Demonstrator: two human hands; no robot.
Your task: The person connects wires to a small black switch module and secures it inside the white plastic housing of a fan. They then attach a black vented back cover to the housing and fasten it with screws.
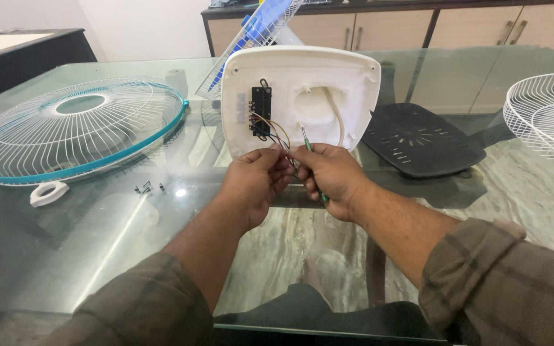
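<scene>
Both hands work the upturned white fan base (354,77). My left hand (256,182) pinches the coloured wires (276,133) clear; my right hand (333,179) is closed round a green screwdriver (307,143), its tip probably near them.

white fan guard (549,118) cut off at right edge, small screws (144,188) too tiny to tell

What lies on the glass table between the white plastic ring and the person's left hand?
In the head view, a few small dark screws lie on the glass table between the white ring and the left hand.
</scene>
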